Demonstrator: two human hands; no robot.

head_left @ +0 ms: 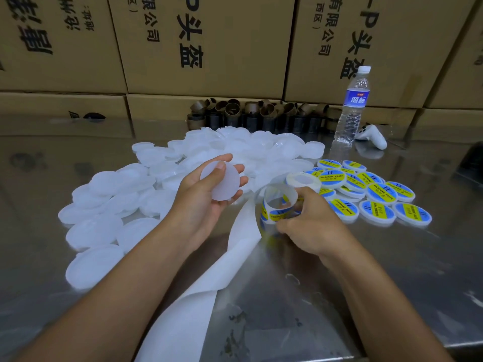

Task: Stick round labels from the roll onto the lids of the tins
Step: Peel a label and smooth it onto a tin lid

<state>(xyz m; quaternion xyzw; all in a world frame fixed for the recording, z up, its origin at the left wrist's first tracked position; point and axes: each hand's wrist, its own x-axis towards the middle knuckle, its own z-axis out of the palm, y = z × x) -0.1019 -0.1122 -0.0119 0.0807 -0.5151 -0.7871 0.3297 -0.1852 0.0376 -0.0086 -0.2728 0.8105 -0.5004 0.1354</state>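
While my left hand (pixel 200 199) cradled a blank white lid (pixel 222 184), thumb pressed on its face and fingers curled beneath, my right hand (pixel 311 226) gripped the label roll (pixel 279 205) just beside it, fingers wrapped round the loop. Bare backing paper (pixel 209 283) trailed from the roll toward me across the steel table (pixel 339 283). Unlabelled lids (pixel 112 205) lay heaped to my left; labelled lids (pixel 379 197) in blue and yellow sat to my right, near a water bottle (pixel 351 108).
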